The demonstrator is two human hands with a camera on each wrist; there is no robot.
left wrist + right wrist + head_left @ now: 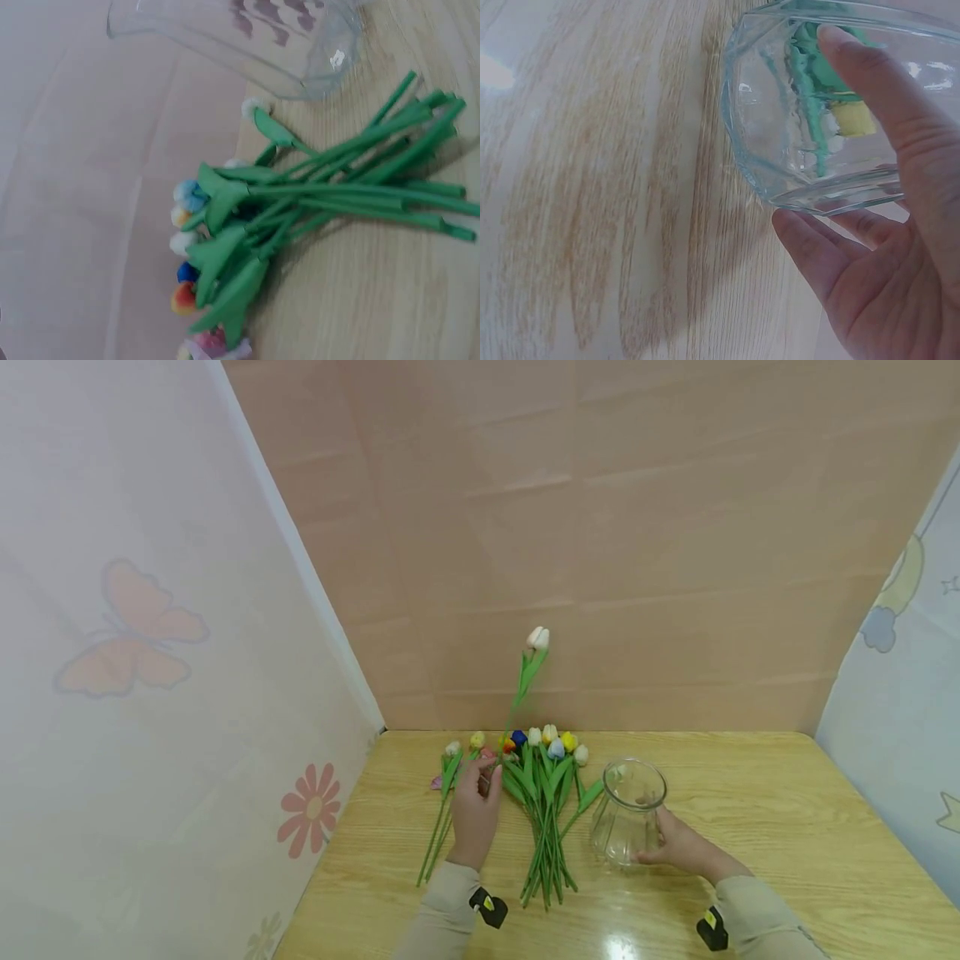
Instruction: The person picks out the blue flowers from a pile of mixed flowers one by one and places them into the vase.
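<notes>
A light wooden table (750,827) with visible grain stands against a pinkish-beige panelled wall (600,527). To the left hangs a pale curtain (150,693) printed with a butterfly and flowers; another curtain (907,693), moon-patterned, hangs right. Lamp glare shines on the tabletop

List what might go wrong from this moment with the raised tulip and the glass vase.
The left hand holds the white tulip low on its long stem, so the head may sway and miss the vase's narrow mouth. The right hand steadies the empty glass vase from one side only; a nudge could tip it toward the flower pile.
</notes>
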